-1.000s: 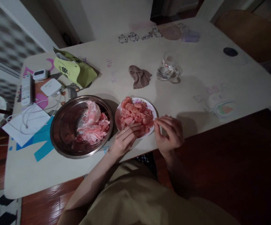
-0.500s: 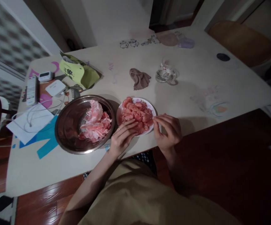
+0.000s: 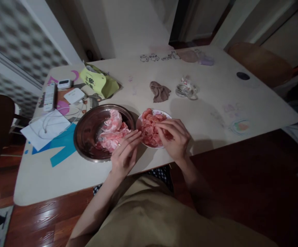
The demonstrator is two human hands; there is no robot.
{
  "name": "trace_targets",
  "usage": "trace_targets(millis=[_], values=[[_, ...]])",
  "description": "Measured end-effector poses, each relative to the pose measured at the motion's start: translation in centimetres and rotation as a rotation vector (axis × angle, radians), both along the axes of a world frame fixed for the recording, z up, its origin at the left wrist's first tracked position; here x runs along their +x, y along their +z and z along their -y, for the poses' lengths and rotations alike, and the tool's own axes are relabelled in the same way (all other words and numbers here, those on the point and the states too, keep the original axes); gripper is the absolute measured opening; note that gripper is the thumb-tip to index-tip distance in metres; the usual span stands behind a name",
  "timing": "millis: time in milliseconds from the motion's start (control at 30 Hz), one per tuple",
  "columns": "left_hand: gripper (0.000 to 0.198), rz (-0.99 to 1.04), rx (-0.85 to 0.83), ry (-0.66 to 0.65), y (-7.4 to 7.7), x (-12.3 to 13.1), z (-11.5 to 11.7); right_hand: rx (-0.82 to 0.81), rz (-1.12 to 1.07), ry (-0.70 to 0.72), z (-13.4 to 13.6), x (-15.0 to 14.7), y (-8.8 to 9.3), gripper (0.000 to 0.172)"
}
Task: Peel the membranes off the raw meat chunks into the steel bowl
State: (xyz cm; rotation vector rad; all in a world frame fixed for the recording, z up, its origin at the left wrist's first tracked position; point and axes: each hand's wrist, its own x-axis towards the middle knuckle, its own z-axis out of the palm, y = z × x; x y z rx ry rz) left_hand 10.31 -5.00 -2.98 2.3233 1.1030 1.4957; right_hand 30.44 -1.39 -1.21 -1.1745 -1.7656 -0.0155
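Observation:
A white plate (image 3: pixel 162 112) with a patterned rim holds a heap of raw meat pieces (image 3: pixel 150 127). Over the right part of that heap is my right hand (image 3: pixel 176 139), thumb and forefinger pinched together; whatever is between the tips is too small to make out. My left hand (image 3: pixel 125 153) reaches across the gap between bowl and plate, its fingers stretched out and holding nothing visible. The fingertips come up to the plate's left edge. To the left, a steel bowl (image 3: pixel 86 133) contains pale pink, fatty or membranous scraps (image 3: pixel 113 132), partly covered by the left hand.
Behind the plate lie a brown cloth (image 3: pixel 159 92) and a clear glass cup (image 3: pixel 186 90). A yellow-green bag (image 3: pixel 100 82) stands behind the bowl. Left are a remote control (image 3: pixel 49 97), a white box with a cable (image 3: pixel 75 96), and paper (image 3: pixel 46 127). The table's front edge runs beneath my wrists.
My left hand has drawn back from the meat toward the bowl's side. My right hand has moved from the plate's right rim to above the meat. The whole view has shifted slightly.

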Motion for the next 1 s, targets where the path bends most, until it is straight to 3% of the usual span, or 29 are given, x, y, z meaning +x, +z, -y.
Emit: trace_targets(millis=[167, 300, 467, 600, 800, 900, 1000], values=[[0.034, -0.005, 0.032, 0.292, 2.0, -4.9, -0.5, -0.089, 0.060, 0.264, -1.6, -4.6, 1.1, 0.017], [0.027, -0.030, 0.022, 0.436, 2.5, -8.9, -0.7, -0.113, 0.081, 0.415, -2.3, -7.9, 0.8, 0.016], [0.021, -0.081, -0.039, 0.486, 2.4, -11.8, -1.3, -0.114, 0.135, 0.521, -2.6, -9.8, 0.1, 0.017], [0.017, -0.164, -0.053, 0.459, 2.5, -12.7, -3.4, -0.177, 0.279, 0.608, -3.3, -9.9, -0.1, 0.035], [0.018, -0.332, -0.084, 0.353, 2.9, -13.1, -7.5, -0.209, 0.229, 0.451, -4.8, -9.7, 1.1, 0.017], [0.019, -0.357, -0.101, 0.314, 2.1, -13.1, -8.6, -0.236, 0.212, 0.373, -5.2, -9.9, 1.3, 0.019], [0.022, -0.308, -0.107, 0.280, 1.0, -13.2, -8.7, -0.258, 0.213, 0.269, -5.6, -10.5, 1.0, 0.010]])
